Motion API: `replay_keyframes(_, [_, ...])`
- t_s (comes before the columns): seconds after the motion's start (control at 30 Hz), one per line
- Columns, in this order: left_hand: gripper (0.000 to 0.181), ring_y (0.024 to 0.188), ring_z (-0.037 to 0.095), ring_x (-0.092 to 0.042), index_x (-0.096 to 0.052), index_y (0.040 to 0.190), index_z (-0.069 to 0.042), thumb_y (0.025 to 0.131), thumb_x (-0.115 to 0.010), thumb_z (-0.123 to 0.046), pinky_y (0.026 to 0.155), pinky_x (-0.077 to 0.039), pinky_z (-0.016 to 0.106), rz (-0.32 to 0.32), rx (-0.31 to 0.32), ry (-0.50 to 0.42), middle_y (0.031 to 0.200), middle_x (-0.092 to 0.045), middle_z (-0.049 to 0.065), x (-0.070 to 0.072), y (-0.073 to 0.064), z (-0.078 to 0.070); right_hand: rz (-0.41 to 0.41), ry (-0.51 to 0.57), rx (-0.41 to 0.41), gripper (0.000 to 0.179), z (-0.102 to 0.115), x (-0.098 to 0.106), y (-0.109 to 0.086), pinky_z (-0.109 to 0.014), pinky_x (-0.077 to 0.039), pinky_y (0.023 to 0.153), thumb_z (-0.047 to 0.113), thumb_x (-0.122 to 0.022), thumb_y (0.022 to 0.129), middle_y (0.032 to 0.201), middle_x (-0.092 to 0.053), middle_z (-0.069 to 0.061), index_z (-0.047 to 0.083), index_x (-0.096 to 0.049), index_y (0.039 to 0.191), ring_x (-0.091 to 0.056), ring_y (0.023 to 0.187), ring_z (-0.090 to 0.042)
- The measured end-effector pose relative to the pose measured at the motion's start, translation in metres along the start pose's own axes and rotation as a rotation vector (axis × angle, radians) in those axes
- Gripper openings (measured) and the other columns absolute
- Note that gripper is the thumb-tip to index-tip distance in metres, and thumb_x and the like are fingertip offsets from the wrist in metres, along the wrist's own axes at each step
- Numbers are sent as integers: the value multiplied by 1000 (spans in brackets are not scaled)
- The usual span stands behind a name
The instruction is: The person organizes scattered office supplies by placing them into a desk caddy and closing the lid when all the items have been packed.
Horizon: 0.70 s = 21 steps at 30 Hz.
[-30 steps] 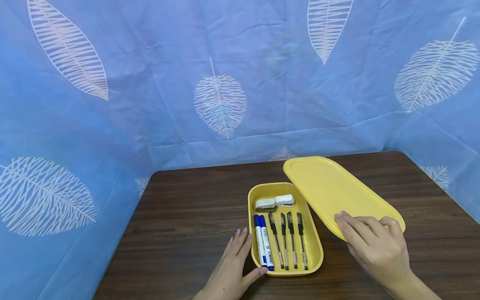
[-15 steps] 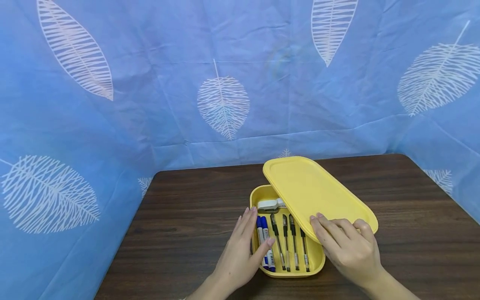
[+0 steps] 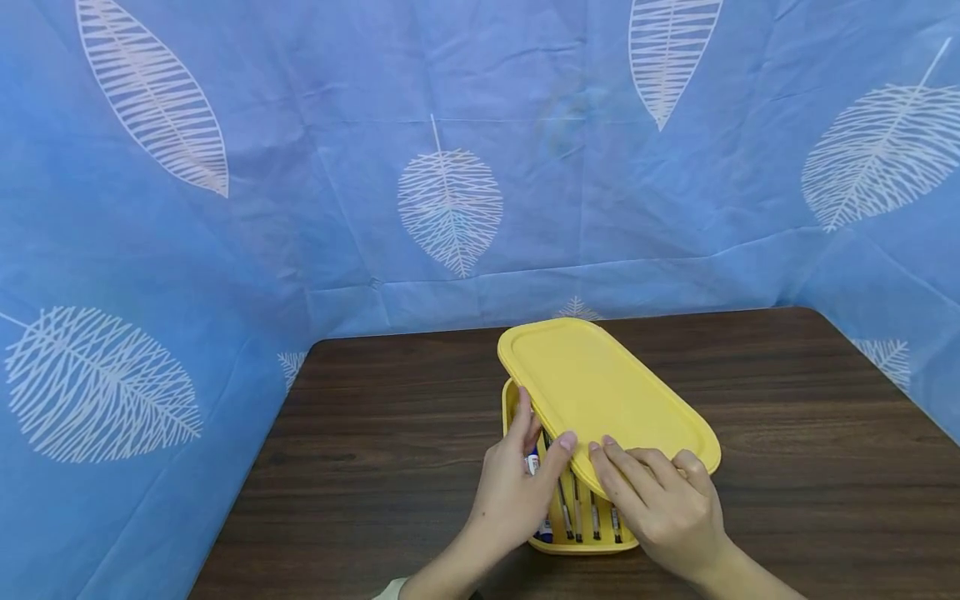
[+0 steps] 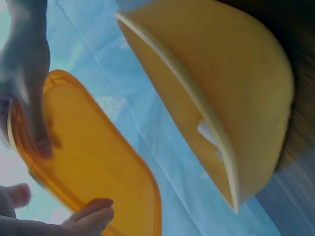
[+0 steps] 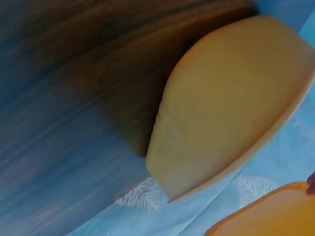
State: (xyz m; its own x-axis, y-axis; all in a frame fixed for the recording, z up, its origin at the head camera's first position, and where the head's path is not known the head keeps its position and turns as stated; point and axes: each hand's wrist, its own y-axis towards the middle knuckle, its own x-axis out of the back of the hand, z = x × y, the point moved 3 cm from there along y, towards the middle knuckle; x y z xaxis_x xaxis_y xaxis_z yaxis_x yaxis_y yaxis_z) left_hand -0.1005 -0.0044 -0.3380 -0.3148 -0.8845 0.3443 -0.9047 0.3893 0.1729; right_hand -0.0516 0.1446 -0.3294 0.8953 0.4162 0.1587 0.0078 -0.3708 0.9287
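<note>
A yellow lid (image 3: 600,392) hangs tilted over the yellow box (image 3: 558,547), covering most of its opening. My right hand (image 3: 667,508) grips the lid's near right end, fingers on top and thumb underneath, as the left wrist view shows. At the lid's left edge is my left hand (image 3: 510,487), its thumb by the upper side and fingers reaching under. Below the lid show the lower ends of several black pens (image 3: 577,512) and part of a blue-and-white marker (image 3: 533,462). Inside the box, a white object (image 4: 206,130) peeks out in the left wrist view.
The box stands on a dark wooden table (image 3: 382,433). Behind and beside the table hangs a blue cloth (image 3: 322,208) with white leaf prints.
My right hand has brought the lid leftward over the box, hiding the stapler and most of the pens. My left hand has moved from the box's left side up to the lid's edge.
</note>
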Motion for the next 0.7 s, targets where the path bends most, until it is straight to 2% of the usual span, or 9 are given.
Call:
replay_keyframes(0.13, [79, 130, 21, -51, -8, 154, -2, 99, -53, -36, 98, -49, 31, -39, 39, -165, 148, -44, 13, -6, 1, 1, -12, 13, 11, 29, 5, -3, 0, -32, -20, 59, 7, -53, 97, 64, -71, -12, 0, -72, 78, -52, 49, -21])
replay_keyframes(0.23, [75, 123, 22, -58, -8, 154, -2, 99, -55, -23, 92, -52, 24, -54, 54, -298, 145, -48, 16, -8, 1, 4, -23, 12, 29, 28, 8, -5, 0, -32, -21, 60, 5, -53, 97, 63, -71, -10, 0, -72, 77, -52, 49, -21])
replay_keyframes(0.37, [73, 119, 26, -60, -9, 154, -3, 97, -55, -7, 88, -53, 23, -53, 78, -451, 144, -48, 21, -9, 2, 10, -27, -1, 49, 27, 12, -7, -4, -33, -22, 60, 4, -53, 96, 63, -71, -9, 0, -72, 78, -53, 50, -19])
replay_keyframes(0.47, [74, 119, 29, -60, -12, 154, -3, 94, -55, -1, 88, -53, 26, -66, 125, -549, 143, -48, 22, -10, 4, 15, -26, -5, 61, 26, 15, -9, -8, -33, -23, 60, 3, -53, 95, 63, -71, -8, 0, -72, 79, -54, 50, -18])
replay_keyframes(0.6, [75, 114, 28, -63, -19, 154, -6, 90, -57, 3, 86, -55, 27, -105, 217, -628, 131, -57, 22, -10, 5, 22, -18, 1, 73, 24, 18, -11, -13, -35, -26, 62, 2, -53, 94, 65, -71, -7, 1, -73, 81, -54, 52, -18])
replay_keyframes(0.7, [74, 115, 28, -63, -22, 154, -7, 90, -57, 5, 88, -55, 28, -120, 250, -660, 127, -59, 23, -8, 5, 24, 8, 25, 77, 26, 19, -11, -14, -37, -28, 65, 13, -53, 96, 68, -72, -5, 2, -74, 84, -55, 55, -18])
